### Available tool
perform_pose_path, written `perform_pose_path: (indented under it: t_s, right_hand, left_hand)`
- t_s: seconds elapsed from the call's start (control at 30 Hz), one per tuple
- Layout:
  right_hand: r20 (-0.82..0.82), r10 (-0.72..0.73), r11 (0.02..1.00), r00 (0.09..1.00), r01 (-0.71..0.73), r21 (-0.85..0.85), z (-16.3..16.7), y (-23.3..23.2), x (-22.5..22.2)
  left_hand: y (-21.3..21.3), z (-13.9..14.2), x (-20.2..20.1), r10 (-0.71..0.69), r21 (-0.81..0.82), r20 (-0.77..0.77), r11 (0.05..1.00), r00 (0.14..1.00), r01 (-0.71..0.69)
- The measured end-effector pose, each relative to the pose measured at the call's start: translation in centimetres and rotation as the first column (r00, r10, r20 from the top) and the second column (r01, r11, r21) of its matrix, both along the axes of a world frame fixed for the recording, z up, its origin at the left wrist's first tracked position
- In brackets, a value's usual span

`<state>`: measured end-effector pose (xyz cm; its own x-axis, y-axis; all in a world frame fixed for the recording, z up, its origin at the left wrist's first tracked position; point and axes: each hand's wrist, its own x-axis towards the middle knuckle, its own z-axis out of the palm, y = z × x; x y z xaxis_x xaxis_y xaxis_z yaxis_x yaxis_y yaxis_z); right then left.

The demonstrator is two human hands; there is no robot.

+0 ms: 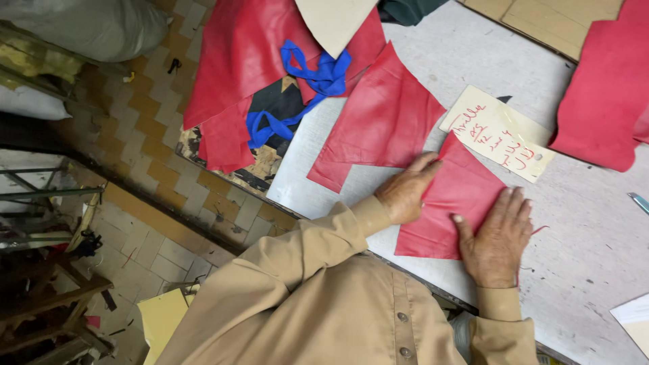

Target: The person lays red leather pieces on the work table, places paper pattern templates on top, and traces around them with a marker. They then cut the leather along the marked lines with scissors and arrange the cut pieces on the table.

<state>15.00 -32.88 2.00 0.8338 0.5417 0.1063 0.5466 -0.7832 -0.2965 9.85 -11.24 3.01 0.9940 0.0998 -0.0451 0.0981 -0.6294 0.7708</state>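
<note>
**Red leather piece pressed flat under two open hands**

Red leather, a small squarish piece [451,203], lies on the near part of the grey worktable [595,230], and both hands are on it. The left hand [407,190] rests on its left edge with fingers stretched out flat and close together, palm down, gripping nothing. The right hand [497,236] lies on the piece's right edge, also spread open, fingers pointing away from the body and the thumb angled onto the leather; it presses rather than holds. Both arms are in tan shirt sleeves [324,270].

The far corner of the piece touches, perhaps slightly overlaps, a cream card [497,132] with red handwriting on it. Just beyond the left hand lies a larger triangular red piece [385,118]. Further back, more red leather [236,61] is heaped over the table's end, with a blue fabric strip [311,84] tangled across it and a pale beige pattern piece [334,23] on top. At the right edge another red sheet [605,94] lies on the table, with brown cardboard [541,17] beyond it. A bluish tool tip [639,201] pokes in from the right, and a white sheet corner [632,314] sits at the lower right.

The table top is scuffed and marked. Below, the floor is tiled in orange and cream checks [142,108], with a yellow sheet [162,318] and wooden and metal frames on the left.

Counted: two hands, at least four separate red pieces, one card, one blue strip.
</note>
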Motion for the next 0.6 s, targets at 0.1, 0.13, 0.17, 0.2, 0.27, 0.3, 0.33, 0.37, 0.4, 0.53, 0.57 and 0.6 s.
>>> perform_pose_path:
  t_s: [0.1, 0.13, 0.17, 0.2, 0.27, 0.3, 0.33, 0.37, 0.4, 0.53, 0.57, 0.6]
  right_hand:
    - [0.093, 0.049, 0.997, 0.994, -0.055, 0.06, -0.5, -1.8, 1.2]
    - [0.134, 0.071, 0.993, 0.988, -0.083, 0.088, -0.4, -2.0, 1.7]
    - [0.106, 0.043, 0.987, 0.993, -0.058, 0.151, -0.1, -2.2, 2.2]
    - [0.072, 0.017, 0.977, 0.997, -0.032, 0.21, 0.2, -2.2, 2.7]
    - [0.001, -0.019, 0.96, 1.0, 0.018, 0.279, 0.8, -2.1, 3.9]
    - [-0.029, -0.032, 0.959, 0.999, 0.039, 0.28, 1.0, -2.0, 4.7]
    - [-0.064, -0.058, 0.963, 0.996, 0.073, 0.26, 1.3, -2.4, 5.4]
    - [-0.07, -0.019, 0.969, 0.997, 0.036, 0.243, 1.4, -2.8, 5.9]
    - [-0.079, 0.003, 0.972, 0.997, 0.016, 0.236, 1.4, -3.1, 6.3]
    - [-0.298, -0.034, 0.931, 0.954, 0.138, 0.338, 1.3, -4.2, 7.1]
    - [-0.426, -0.059, 0.895, 0.903, 0.238, 0.378, 1.5, -4.1, 7.2]
    - [-0.459, -0.07, 0.869, 0.886, 0.28, 0.407, 1.7, -4.0, 7.3]
  left_hand:
    - [-2.0, 1.0, -0.4, -0.017, 0.244, -0.078, 0.969, 0.997, 0.036]
    - [-2.8, 1.3, -0.4, -0.068, 0.324, -0.021, 0.943, 0.997, 0.071]
    - [-3.4, 1.5, -0.2, -0.117, 0.402, 0.031, 0.911, 0.993, 0.095]
    - [-3.9, 1.6, 0.1, -0.178, 0.474, 0.006, 0.867, 0.984, 0.154]
    - [-4.9, 1.4, 1.0, -0.312, 0.6, -0.047, 0.751, 0.949, 0.276]
    - [-5.2, 1.1, 1.7, -0.304, 0.555, -0.055, 0.782, 0.951, 0.283]
    - [-5.3, 0.6, 2.2, -0.311, 0.49, -0.064, 0.818, 0.948, 0.301]
    - [-5.5, 0.1, 2.3, -0.339, 0.414, -0.083, 0.844, 0.937, 0.342]
    - [-5.6, -0.5, 2.3, -0.353, 0.452, -0.058, 0.825, 0.934, 0.34]
    - [-5.9, -2.2, 2.3, -0.391, 0.462, -0.001, 0.816, 0.92, 0.347]
    - [-6.0, -2.3, 2.2, -0.388, 0.464, 0.008, 0.818, 0.922, 0.34]
    - [-6.1, -2.3, 2.1, -0.374, 0.469, 0.016, 0.822, 0.927, 0.323]
